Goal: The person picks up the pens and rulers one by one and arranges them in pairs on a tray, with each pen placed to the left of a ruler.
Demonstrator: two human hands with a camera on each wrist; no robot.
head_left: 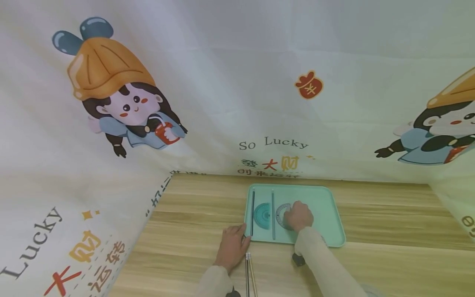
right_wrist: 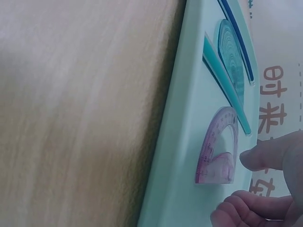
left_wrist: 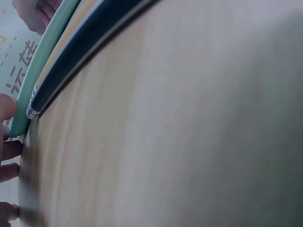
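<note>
A mint-green tray (head_left: 326, 218) sits on the table. My left hand (head_left: 231, 247) touches its near left corner, the fingers fairly straight and the fingertips at the rim in the left wrist view. Over the tray is my right hand (head_left: 299, 216), beside a clear pinkish protractor (right_wrist: 203, 168). Its thumb stands apart from the loosely curled fingers, and nothing shows between them. Left of that protractor on the tray lie a teal pencil (head_left: 273, 214), a teal protractor (head_left: 262, 215) and a dark blue pencil (head_left: 253, 212), side by side.
A dark pencil (head_left: 247, 275) and a yellow pencil (head_left: 253, 275) lie on the wooden table (head_left: 200, 210) in front of the tray, close to my left hand. A printed white cloth (head_left: 222, 103) hangs behind the table and along both its sides.
</note>
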